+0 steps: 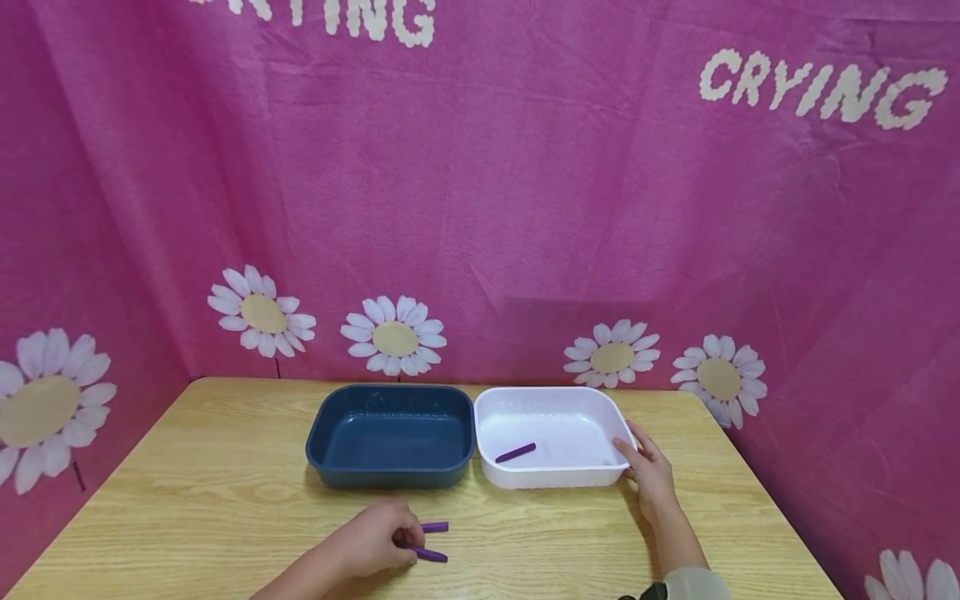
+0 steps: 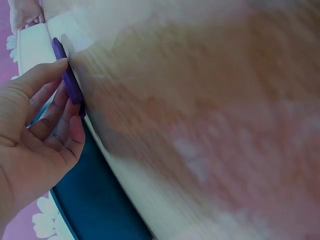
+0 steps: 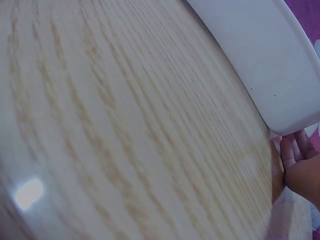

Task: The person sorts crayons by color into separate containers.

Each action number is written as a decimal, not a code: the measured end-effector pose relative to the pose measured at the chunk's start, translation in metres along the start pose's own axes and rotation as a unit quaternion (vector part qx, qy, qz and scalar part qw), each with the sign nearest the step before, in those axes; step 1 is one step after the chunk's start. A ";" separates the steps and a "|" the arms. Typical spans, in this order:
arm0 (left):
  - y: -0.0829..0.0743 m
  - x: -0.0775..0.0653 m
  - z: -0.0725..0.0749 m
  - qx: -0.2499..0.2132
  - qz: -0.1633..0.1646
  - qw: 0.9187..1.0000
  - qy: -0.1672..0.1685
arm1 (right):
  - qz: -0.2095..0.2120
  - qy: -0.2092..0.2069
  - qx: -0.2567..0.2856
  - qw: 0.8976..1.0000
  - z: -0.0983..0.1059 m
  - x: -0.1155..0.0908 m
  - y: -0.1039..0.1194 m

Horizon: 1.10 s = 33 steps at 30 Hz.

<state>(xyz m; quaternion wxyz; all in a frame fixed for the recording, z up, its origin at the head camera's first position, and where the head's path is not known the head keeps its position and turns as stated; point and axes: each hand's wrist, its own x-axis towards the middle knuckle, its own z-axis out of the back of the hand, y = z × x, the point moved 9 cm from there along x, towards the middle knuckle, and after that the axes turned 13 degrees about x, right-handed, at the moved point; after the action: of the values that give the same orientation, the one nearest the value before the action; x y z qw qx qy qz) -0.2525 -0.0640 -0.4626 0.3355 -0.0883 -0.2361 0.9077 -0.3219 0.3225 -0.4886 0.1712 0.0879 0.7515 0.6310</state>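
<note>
Low over the table, my left hand (image 1: 375, 540) pinches a slim purple stick (image 1: 432, 556) with a tapered end; in the left wrist view the thumb lies along the purple stick (image 2: 70, 77). A second purple stick (image 1: 436, 527) sticks out beyond the same hand's fingers, its other end hidden; I cannot tell whether it is held too. My right hand (image 1: 651, 473) grips the right wall of a white bin (image 1: 555, 477), thumb over the rim and fingers outside. Inside that bin lies another purple stick (image 1: 516, 452), near the left front corner.
A dark blue bin (image 1: 390, 479) stands directly left of the white one, their rims side by side. Both bins sit toward the back of the wooden table (image 1: 540, 542). Behind and at both sides hangs a pink cloth (image 1: 480, 208) with daisies and lettering.
</note>
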 end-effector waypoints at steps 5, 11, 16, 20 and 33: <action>-0.002 -0.001 0.000 0.029 -0.002 1.000 0.004 | 0.000 0.001 0.001 1.000 0.000 0.000 -0.001; -0.006 -0.001 0.000 0.050 -0.014 0.999 -0.001 | 0.005 -0.001 0.009 1.000 0.002 0.001 -0.001; -0.007 -0.001 0.001 0.043 -0.014 0.999 0.002 | 0.007 0.001 0.012 1.000 0.002 0.001 -0.001; -0.006 0.000 0.003 0.027 -0.010 1.000 0.005 | 0.009 -0.001 0.013 1.000 0.003 0.001 -0.001; -0.007 0.006 0.024 -0.003 -0.006 0.999 -0.032 | 0.006 -0.004 0.005 1.000 0.002 0.002 -0.003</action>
<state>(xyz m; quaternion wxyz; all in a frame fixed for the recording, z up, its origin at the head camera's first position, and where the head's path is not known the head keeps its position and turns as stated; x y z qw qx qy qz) -0.2605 -0.0645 -0.4377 0.3333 -0.0585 -0.2505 0.9071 -0.3231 0.3249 -0.4918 0.1698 0.0953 0.7533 0.6282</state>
